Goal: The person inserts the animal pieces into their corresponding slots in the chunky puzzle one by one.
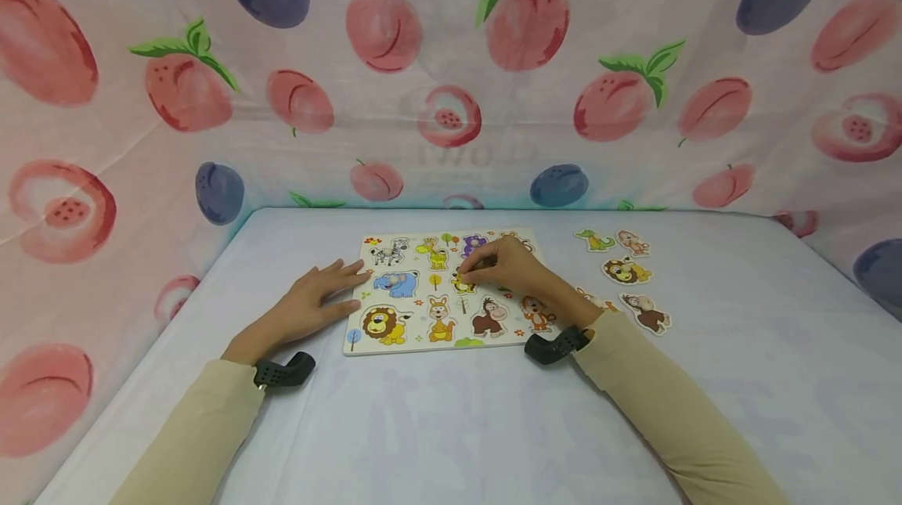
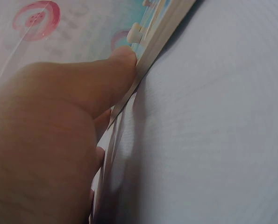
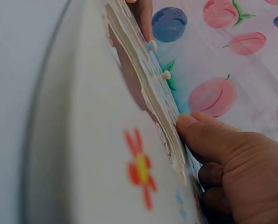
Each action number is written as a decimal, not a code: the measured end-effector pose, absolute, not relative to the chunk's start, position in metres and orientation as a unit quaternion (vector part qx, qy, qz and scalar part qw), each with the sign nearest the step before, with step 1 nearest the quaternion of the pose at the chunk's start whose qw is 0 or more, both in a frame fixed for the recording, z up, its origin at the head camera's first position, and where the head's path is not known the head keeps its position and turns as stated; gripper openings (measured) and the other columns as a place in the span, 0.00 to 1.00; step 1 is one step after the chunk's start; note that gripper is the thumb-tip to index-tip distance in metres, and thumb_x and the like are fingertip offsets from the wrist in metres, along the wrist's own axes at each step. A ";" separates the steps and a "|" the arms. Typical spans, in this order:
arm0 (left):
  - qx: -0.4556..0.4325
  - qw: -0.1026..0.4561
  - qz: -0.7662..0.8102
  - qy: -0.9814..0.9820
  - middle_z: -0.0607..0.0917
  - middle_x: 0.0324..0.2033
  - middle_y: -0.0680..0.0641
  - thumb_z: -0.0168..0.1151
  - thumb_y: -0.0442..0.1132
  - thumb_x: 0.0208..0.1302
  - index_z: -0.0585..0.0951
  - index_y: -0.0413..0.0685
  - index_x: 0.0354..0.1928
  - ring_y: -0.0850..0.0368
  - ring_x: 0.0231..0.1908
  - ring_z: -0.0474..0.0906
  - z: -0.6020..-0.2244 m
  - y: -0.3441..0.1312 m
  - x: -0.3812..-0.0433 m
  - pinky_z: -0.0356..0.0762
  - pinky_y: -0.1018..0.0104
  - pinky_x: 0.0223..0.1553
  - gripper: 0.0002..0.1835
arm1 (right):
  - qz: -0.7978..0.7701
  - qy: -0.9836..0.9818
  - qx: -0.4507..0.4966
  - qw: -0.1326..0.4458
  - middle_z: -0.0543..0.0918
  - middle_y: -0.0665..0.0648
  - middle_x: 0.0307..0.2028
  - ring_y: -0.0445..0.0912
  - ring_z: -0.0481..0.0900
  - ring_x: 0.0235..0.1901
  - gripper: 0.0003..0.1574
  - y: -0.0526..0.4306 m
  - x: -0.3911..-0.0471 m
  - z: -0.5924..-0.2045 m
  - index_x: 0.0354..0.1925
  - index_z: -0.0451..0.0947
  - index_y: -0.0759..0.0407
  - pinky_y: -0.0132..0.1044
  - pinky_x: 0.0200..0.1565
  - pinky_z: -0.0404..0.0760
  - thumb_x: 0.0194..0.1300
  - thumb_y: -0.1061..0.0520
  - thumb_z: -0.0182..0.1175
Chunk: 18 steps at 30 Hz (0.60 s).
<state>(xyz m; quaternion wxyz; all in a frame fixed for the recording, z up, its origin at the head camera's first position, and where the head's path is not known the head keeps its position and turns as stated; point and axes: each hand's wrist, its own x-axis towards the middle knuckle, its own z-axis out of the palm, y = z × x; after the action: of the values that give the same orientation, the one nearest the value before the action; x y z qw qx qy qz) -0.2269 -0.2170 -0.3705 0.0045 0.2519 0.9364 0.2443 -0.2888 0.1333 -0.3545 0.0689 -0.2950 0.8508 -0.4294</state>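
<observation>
A flat animal puzzle board [image 1: 463, 326] lies on the white-covered table. My left hand [image 1: 306, 303] rests at its left edge with fingers spread, the thumb [image 2: 122, 58] against the border in the left wrist view. Over the middle row, my right hand [image 1: 513, 266] pinches a small yellow spotted animal puzzle piece [image 1: 463, 284] between thumb and fingertips, which partly cover it. Around it on the board are a blue elephant [image 1: 396, 285], a giraffe [image 1: 432, 254] and a purple animal [image 1: 474, 245]. In the right wrist view, the thumb [image 3: 206, 135] overlaps the board's edge.
Right of the board lie several loose pieces: a crocodile [image 1: 595, 240], a monkey [image 1: 633, 242], a lion [image 1: 627, 270] and a brown ape [image 1: 646, 313]. An orange piece [image 1: 595, 299] is partly behind the right forearm. A fruit-patterned cloth [image 1: 507, 113] hangs behind the table.
</observation>
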 end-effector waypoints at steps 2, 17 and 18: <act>0.250 0.005 0.243 0.937 0.62 0.70 0.46 0.58 0.52 0.67 0.70 0.51 0.68 0.41 0.71 0.47 -0.371 -0.217 -0.227 0.37 0.41 0.69 0.30 | -0.422 0.853 -0.299 0.065 0.86 0.46 0.31 0.47 0.78 0.28 0.04 0.135 -0.297 -0.363 0.34 0.87 0.46 0.37 0.28 0.73 0.57 0.52 0.70; 0.250 0.004 0.243 0.937 0.62 0.70 0.46 0.58 0.51 0.67 0.70 0.50 0.67 0.41 0.71 0.47 -0.371 -0.216 -0.226 0.37 0.41 0.69 0.29 | -0.402 0.860 -0.308 0.065 0.83 0.49 0.32 0.48 0.72 0.24 0.09 0.138 -0.300 -0.361 0.38 0.86 0.46 0.36 0.25 0.71 0.57 0.51 0.70; 0.252 0.003 0.242 0.937 0.62 0.70 0.45 0.58 0.51 0.67 0.70 0.50 0.67 0.41 0.71 0.47 -0.371 -0.216 -0.226 0.37 0.40 0.69 0.29 | -0.402 0.862 -0.302 0.067 0.83 0.48 0.33 0.48 0.72 0.25 0.10 0.139 -0.301 -0.360 0.39 0.86 0.45 0.36 0.26 0.72 0.56 0.50 0.71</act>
<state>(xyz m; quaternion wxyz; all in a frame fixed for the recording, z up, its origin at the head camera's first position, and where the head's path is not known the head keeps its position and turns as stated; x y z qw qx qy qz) -0.2265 -0.2163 -0.3705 0.0029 0.2516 0.9370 0.2425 -0.3009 0.1388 -0.3598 0.0668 -0.3023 0.8616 -0.4023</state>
